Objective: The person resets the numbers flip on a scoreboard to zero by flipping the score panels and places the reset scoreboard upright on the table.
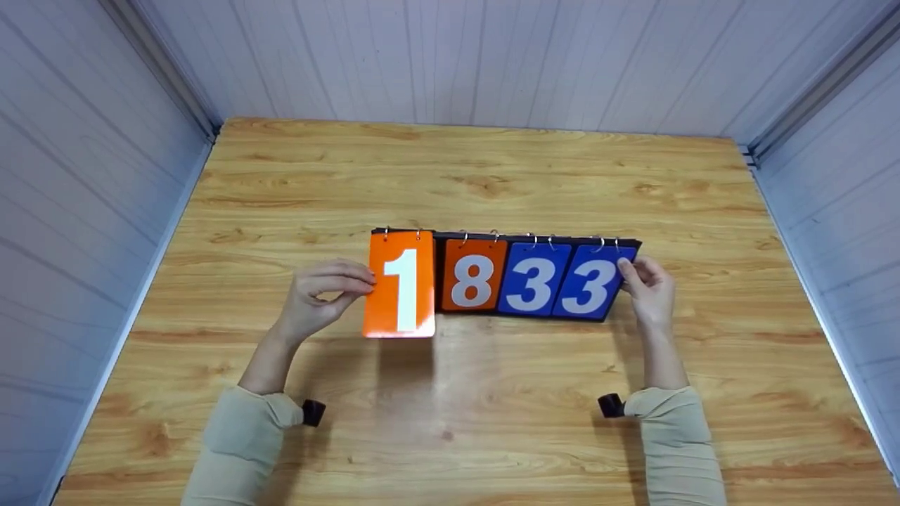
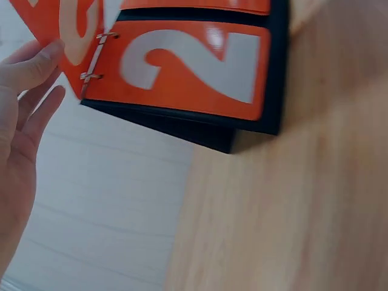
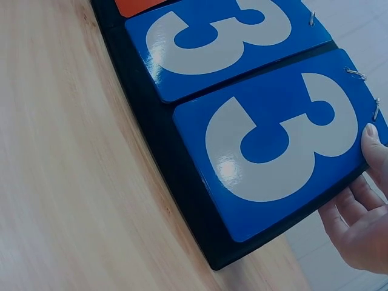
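Orange plastic fills the grip of the left hand, whose curled fingers and thumb pinch the left edge of the orange card marked 1 and hold it lifted forward off the scoreboard, so that it swings on its two metal rings and hangs lower than the neighbouring cards; in the left wrist view the fingertips lie on the raised card, and beneath it, flat on the scoreboard's black backing, shows an orange card bearing a 2. The right hand is at the scoreboard's far right end, its fingers curled round the edge behind the last blue card and its thumb lying on the front near that card's rings. Between the two hands the scoreboard stands tilted back and reads, after the lifted 1, an orange 8, a blue 3 and a second blue 3 just beside the right hand. The scoreboard rests on a wooden table, roughly at its middle, with pale panelled walls closing in behind and to both sides of it, and beige sleeves reaching toward it from the near edge
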